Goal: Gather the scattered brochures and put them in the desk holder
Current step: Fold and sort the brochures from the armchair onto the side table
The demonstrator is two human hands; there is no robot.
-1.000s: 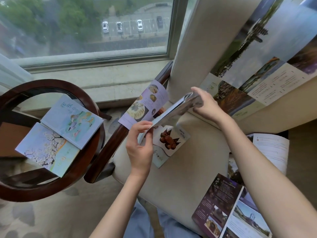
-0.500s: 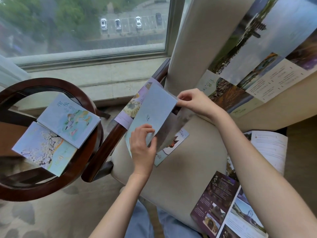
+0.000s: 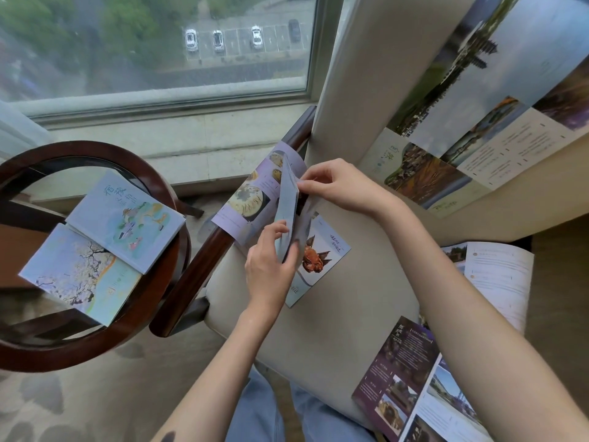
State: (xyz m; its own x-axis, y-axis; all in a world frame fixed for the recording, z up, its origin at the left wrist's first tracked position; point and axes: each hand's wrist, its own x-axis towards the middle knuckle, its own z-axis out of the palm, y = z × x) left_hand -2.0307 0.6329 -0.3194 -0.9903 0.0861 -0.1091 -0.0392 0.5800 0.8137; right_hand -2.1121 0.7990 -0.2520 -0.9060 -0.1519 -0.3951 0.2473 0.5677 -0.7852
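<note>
Both hands hold one pale blue folded brochure (image 3: 287,205) on edge above a cream chair seat (image 3: 357,301). My left hand (image 3: 271,266) grips its lower end, my right hand (image 3: 338,183) pinches its top. Under it lie a crab brochure (image 3: 322,256) on the seat and a lilac food brochure (image 3: 248,199) draped over the wooden armrest (image 3: 194,269). A dark purple brochure (image 3: 401,371) lies at the seat's near right. A large unfolded landscape brochure (image 3: 478,116) leans on the chair back. No desk holder is in view.
A round dark wooden side table (image 3: 95,342) on the left carries two pastel brochures (image 3: 102,244). An open white booklet (image 3: 500,275) lies at the right edge of the seat. A window sill (image 3: 165,100) runs behind. Patterned carpet (image 3: 95,403) covers the floor.
The brochure, half open and nearly flat one second ago, has been folded shut and turned up on edge between my hands. My right hand moved left and closer to my left hand.
</note>
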